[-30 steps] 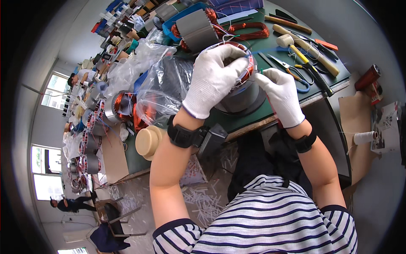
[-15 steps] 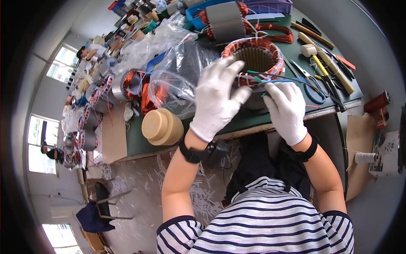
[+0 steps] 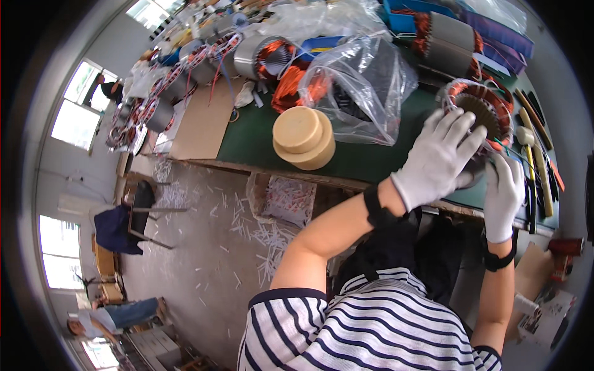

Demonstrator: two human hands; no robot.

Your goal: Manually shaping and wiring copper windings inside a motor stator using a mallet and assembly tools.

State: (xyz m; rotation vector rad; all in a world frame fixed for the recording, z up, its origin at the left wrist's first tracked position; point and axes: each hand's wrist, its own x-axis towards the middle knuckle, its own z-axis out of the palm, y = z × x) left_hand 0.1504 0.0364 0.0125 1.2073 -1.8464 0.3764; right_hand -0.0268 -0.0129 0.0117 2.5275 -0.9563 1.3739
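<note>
A motor stator (image 3: pixel 463 99) with copper windings tied in white cord stands at the right of the green bench. My left hand (image 3: pixel 438 162), in a white glove, is spread against its near rim, fingers stretched over the windings and the thumb lower down. Beside it my gloved right hand (image 3: pixel 503 196) is closed at the stator's near right side, with fingertips pinched at the lead wires. A green sleeve (image 3: pixel 508 150) on one lead shows just above those fingertips. What lies between the fingers is mostly hidden.
A stepped cream cylinder (image 3: pixel 303 137) stands near the bench's front edge. Behind are a clear plastic bag (image 3: pixel 365 93), another stator (image 3: pixel 450 44) and orange wire coils (image 3: pixel 288 89). A mallet (image 3: pixel 526 137) and other tools lie right. Below sits a scrap box (image 3: pixel 281 201).
My view has swung left, so the bench and stator appear farther right. A person at lower left has come into view. Both hands stay at the stator.
</note>
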